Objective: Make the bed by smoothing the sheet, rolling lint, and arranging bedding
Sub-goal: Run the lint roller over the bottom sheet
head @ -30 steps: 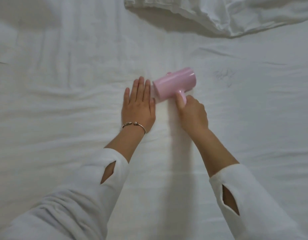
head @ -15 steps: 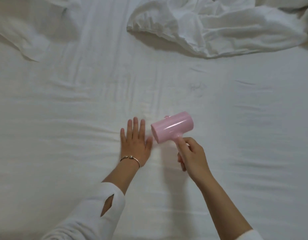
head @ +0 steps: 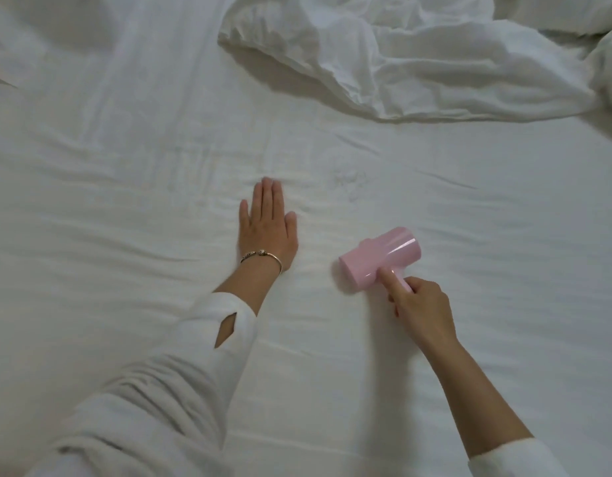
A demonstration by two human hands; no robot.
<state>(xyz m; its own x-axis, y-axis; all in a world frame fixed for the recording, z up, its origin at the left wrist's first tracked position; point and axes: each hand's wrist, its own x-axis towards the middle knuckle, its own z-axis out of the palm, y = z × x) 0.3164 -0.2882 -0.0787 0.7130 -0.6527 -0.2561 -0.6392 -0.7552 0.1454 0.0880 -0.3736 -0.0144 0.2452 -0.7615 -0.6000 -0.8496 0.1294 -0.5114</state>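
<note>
A white sheet (head: 125, 187) covers the bed and shows shallow wrinkles across its middle. My left hand (head: 267, 228) lies flat on it, fingers straight and together, a thin bracelet on the wrist. To its right, my right hand (head: 419, 306) grips the handle of a pink lint roller (head: 380, 258), whose drum rests on the sheet. A small tangle of dark hairs (head: 349, 179) lies on the sheet just beyond the roller.
A crumpled white duvet (head: 418, 53) is heaped at the far right of the bed. More bunched white bedding (head: 8, 39) lies at the far left corner.
The roller and my right hand have moved back toward me and to the right, away from my left hand. The view has tilted up, showing more of the duvet.
</note>
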